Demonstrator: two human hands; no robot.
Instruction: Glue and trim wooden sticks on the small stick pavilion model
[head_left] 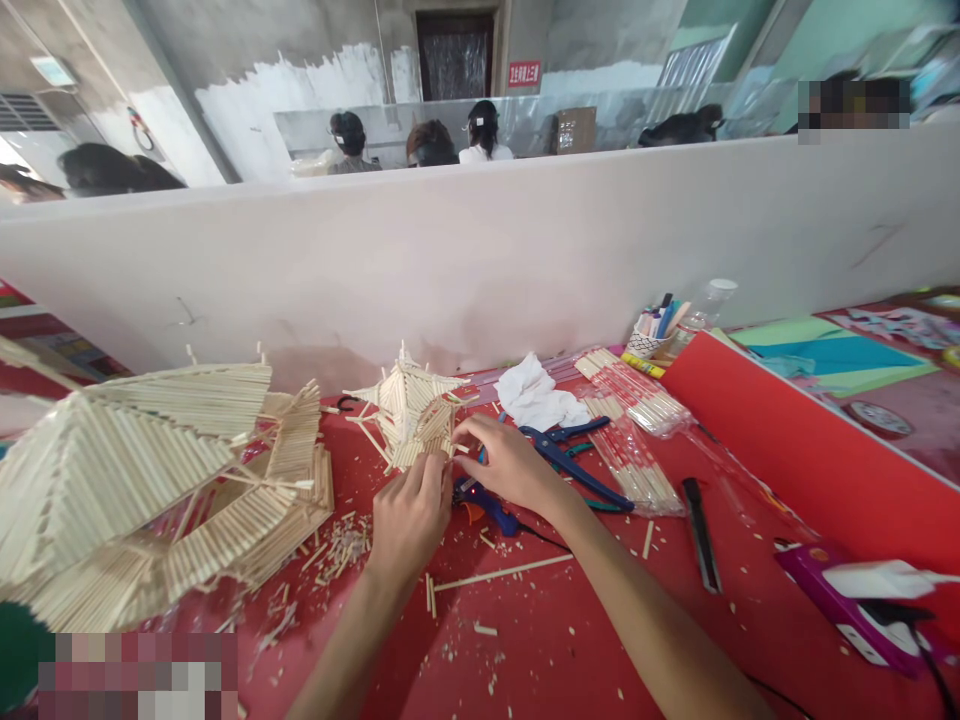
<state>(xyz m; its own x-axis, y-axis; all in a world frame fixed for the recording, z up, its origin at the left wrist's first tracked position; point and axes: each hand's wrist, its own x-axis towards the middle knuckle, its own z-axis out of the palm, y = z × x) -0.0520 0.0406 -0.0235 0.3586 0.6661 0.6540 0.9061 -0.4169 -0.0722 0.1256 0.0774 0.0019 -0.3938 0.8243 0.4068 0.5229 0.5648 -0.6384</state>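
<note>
A small star-shaped roof model [405,400] made of pale wooden sticks stands on the red table, its corners pointing up and outward. My left hand [412,505] is closed at its front edge, with the fingertips pressed against the sticks. From the right, my right hand [506,460] meets it at the front right corner, thumb and fingers pinched; what lies between them is too small to make out. A blue glue gun [487,505] lies just under my right hand. Left of my hands stands a larger stick-built pavilion [172,440] with a broad sloping roof.
Blue-handled cutters [577,465], crumpled tissue [536,395] and bagged sticks [634,460] lie to the right. Beyond are a black utility knife [701,535], a purple power strip [847,610] and a red board [795,440]. Stick scraps [345,550] litter the table. A white partition [450,240] borders the back.
</note>
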